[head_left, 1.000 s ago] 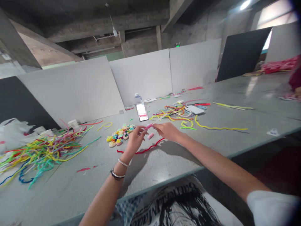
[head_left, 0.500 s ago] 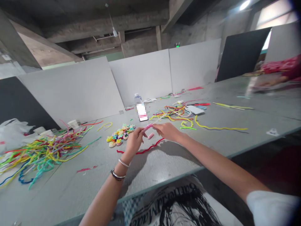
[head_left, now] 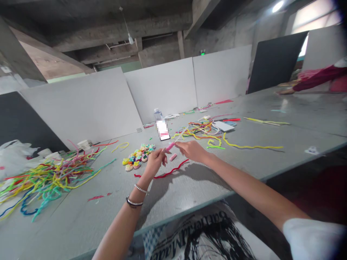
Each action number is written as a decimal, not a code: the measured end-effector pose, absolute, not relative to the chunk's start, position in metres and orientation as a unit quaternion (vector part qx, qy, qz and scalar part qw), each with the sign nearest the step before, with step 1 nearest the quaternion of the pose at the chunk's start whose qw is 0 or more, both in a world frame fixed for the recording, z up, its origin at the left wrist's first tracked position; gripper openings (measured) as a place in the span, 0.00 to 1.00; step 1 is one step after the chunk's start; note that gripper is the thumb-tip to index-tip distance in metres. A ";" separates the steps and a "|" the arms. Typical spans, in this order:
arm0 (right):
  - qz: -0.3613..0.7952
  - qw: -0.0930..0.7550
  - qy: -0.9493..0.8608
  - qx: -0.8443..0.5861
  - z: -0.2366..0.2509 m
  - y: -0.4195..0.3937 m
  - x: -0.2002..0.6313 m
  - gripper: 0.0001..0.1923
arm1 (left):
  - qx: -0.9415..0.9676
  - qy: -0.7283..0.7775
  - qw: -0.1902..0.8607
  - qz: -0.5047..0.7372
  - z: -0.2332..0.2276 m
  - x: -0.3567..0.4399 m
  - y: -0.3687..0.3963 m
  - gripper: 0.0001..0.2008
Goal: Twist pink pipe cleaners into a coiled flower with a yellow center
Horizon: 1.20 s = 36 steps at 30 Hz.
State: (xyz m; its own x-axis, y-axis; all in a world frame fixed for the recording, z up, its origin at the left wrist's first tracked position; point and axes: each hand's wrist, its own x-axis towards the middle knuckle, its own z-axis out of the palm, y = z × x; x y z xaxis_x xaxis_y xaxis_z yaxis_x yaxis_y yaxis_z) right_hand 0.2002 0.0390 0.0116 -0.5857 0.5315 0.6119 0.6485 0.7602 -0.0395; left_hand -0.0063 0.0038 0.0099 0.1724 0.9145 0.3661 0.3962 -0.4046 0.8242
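Long grey bench (head_left: 189, 187), running from the near-left corner away toward the far-right, backed by white divider panels (head_left: 162, 90) along its far edge.

Big tangle of coloured pipe cleaners (head_left: 46, 177) heaped toward the left end, probably kept as stock within a sideways reach. Second, smaller tangle (head_left: 202, 130) near the far edge, right of centre, with one long yellow strand (head_left: 252, 146) trailing toward the right edge.

Cluster of small finished fuzzy pieces (head_left: 138, 157) gathered just left of the hands, apparently set aside together. Phone (head_left: 164, 137) propped by a bottle (head_left: 157, 115) beyond the hands, toward the far edge. Red pipe cleaner (head_left: 165, 173) lying loose on the bench under the hands, and a short pink piece (head_left: 173, 156) just beside it.

Left hand (head_left: 155, 162) raised off the bench, thumb and forefinger pinched closed on the lower end of the pink coil (head_left: 170, 146), other fingers loosely curled. Right hand (head_left: 192, 151) likewise pinched at the coil's upper end, where a thin pale stick (head_left: 181, 137) emerges; exact grip there too small to tell. Two-handed hold apparently for keeping the winding tight.

Coil held in the air mid-bench, above the red strand. Long axis slanted: lower end toward the near-left, upper end and stick pointing up toward the far-right.

Someone else's red sleeve (head_left: 317, 76) at the far-right end, well apart.
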 end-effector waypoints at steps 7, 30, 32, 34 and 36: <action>-0.103 0.298 -0.886 -0.341 0.012 0.039 0.200 0.14 | 0.735 0.473 0.240 0.422 0.011 -0.004 0.002 0.21; -0.088 0.279 -0.886 -0.359 0.015 0.035 0.198 0.15 | 0.753 0.487 0.130 0.423 0.007 -0.001 -0.002 0.11; -0.091 0.276 -0.887 -0.360 0.014 0.036 0.198 0.15 | 0.756 0.499 0.108 0.410 0.007 -0.002 -0.004 0.11; -0.097 0.274 -0.887 -0.358 0.013 0.037 0.198 0.15 | 0.763 0.512 0.070 0.388 0.008 -0.002 -0.007 0.10; -0.104 0.271 -0.888 -0.357 0.011 0.039 0.198 0.16 | 0.772 0.523 0.020 0.360 0.008 -0.003 -0.009 0.09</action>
State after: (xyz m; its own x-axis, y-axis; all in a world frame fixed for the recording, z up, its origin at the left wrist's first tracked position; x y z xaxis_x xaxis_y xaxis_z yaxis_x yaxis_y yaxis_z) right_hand 0.1985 0.0386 0.0111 -0.5984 0.5768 0.5560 0.6899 0.7239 -0.0085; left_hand -0.0030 -0.0087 0.0083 0.1924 0.8227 0.5350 0.7932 -0.4514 0.4087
